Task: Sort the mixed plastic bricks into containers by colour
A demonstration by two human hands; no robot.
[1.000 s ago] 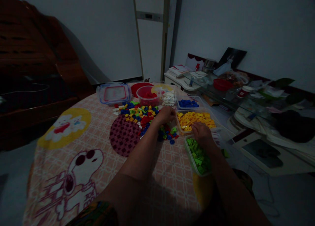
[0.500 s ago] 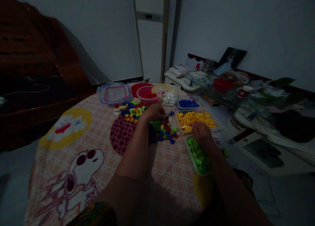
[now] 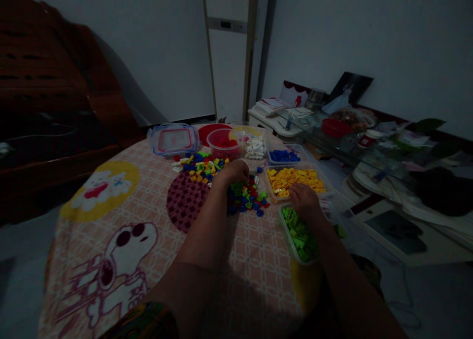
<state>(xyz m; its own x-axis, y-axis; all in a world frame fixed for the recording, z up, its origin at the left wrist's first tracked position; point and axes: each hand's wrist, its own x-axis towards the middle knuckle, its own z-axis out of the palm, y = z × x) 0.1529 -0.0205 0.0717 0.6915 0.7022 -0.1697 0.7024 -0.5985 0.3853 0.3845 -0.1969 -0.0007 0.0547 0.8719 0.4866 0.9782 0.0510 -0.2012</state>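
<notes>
My left hand (image 3: 235, 172) is closed over a loose pile of mixed toy bricks (image 3: 248, 197) on the table; its fingertips face down and whatever they pinch is hidden. My right hand (image 3: 305, 200) rests at the near edge of a clear box of yellow bricks (image 3: 295, 178), fingers curled together, with any held piece too dark to make out. Under that wrist is a clear box of green bricks (image 3: 296, 232). More mixed bricks (image 3: 203, 167) lie to the left of my left hand.
Behind stand a round tub of red bricks (image 3: 224, 143), white bricks (image 3: 254, 147) and a box of blue bricks (image 3: 284, 155). A blue-edged lid (image 3: 175, 139) lies at the back left of the patterned tablecloth (image 3: 251, 260). A cluttered glass table (image 3: 325, 134) stands to the right.
The view has shifted slightly. My left hand has lowered a little over the mixed pile; my right hand stays at the yellow box.
</notes>
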